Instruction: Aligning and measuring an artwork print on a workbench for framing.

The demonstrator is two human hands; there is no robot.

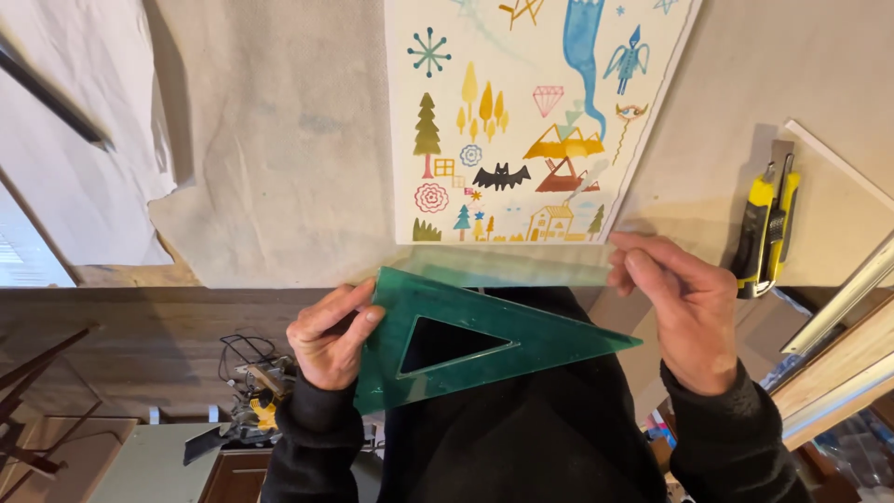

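Both hands are closed on things as I watch from my end: the left hand (pixel 328 335) pinches the short side of a green triangular set square (pixel 466 343), thumb on top and fingers curled under, and the right hand (pixel 684 303) holds the end of a thin clear strip (pixel 507 265) between thumb and fingertips. That strip runs leftward from the right-hand grip, along the bottom edge of the illustrated sheet (pixel 531 112). The set square sits just below the strip, its long point reaching almost to the right hand and its cut-out window over the dark clothing.

As far as I can judge, the work is early. Square and strip are held at the sheet's lower edge, but I see no fresh cut or mark on the paper. The yellow utility knife (pixel 768 228) lies untouched on the brown-paper-covered table (pixel 279 140), up and to the right of the right-hand grip.

Counting: one set square, one clear strip, one illustrated sheet, one knife, two hands. Down and left of the left hand, a power saw (pixel 251 401) sits on the floor.
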